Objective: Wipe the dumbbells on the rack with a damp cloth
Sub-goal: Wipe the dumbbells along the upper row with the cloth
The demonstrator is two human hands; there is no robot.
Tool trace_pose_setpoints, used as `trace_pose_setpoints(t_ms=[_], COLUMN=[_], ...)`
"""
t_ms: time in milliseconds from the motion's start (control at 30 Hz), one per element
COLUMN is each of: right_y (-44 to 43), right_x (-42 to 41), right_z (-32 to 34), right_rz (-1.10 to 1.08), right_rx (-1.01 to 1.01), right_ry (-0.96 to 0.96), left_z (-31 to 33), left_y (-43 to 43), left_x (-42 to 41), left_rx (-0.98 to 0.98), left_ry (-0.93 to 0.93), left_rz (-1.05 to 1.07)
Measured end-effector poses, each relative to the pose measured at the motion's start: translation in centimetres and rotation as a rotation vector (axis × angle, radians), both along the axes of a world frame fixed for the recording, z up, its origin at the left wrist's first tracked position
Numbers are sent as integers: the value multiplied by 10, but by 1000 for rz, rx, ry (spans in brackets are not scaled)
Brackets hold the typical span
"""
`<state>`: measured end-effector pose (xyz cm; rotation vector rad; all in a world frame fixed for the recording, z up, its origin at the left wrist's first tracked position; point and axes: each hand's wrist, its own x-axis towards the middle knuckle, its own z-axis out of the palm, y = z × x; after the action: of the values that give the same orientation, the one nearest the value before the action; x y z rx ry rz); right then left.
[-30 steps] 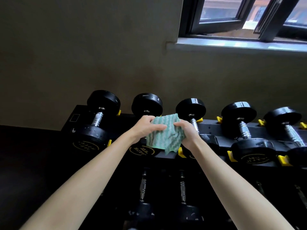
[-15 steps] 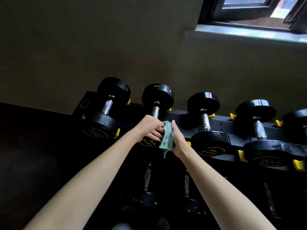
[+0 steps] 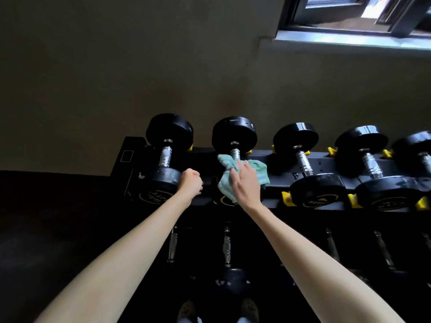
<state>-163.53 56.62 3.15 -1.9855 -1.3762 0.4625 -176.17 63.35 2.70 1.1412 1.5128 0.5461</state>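
Down by the floor, two shoes (image 3: pixel 217 311) peek out under the rack (image 3: pixel 326 163), and smaller dumbbells (image 3: pixel 226 247) lie in shadow on its lower tier. Both bare forearms stretch to the top tier. The left hand (image 3: pixel 190 183) is balled in a fist, its grip together on nothing I can see, just beside the near head of the first dumbbell (image 3: pixel 166 157). The right hand (image 3: pixel 246 183) lies on the green cloth (image 3: pixel 260 170), fingers fairly straight, grip apart, pressing down. The cloth is draped over the handle and near head of the second dumbbell (image 3: pixel 234 135). More dumbbells (image 3: pixel 303 164) sit to the right between yellow cradles (image 3: pixel 285 198). Behind stands a plain wall (image 3: pixel 140 66), with a window (image 3: pixel 349 10) up at the right.
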Motion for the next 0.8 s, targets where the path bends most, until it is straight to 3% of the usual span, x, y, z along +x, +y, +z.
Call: trace_pose_setpoints(t_ms=[133,333,433,667,800], right_y=[23,25,12,-23,-52], right_x=[-12,-26,-22,-14,-3], right_z=[-14,-15,-21,-26,-20], right_rz=[236,542,623,615,412], right_rx=[-195,-192,-226,-74,-348], right_ry=[-469,-776,-785,-690,-534], left_z=[-7,-2,2,3,7], left_y=[13,21,20,18,15], left_x=[-13,-22,-22,-13,-6], left_rx=[16,75,58,90,10], left_ry=[-2,19,-1,-8,-66], left_rz=[-58,-109,-135,-214,-174])
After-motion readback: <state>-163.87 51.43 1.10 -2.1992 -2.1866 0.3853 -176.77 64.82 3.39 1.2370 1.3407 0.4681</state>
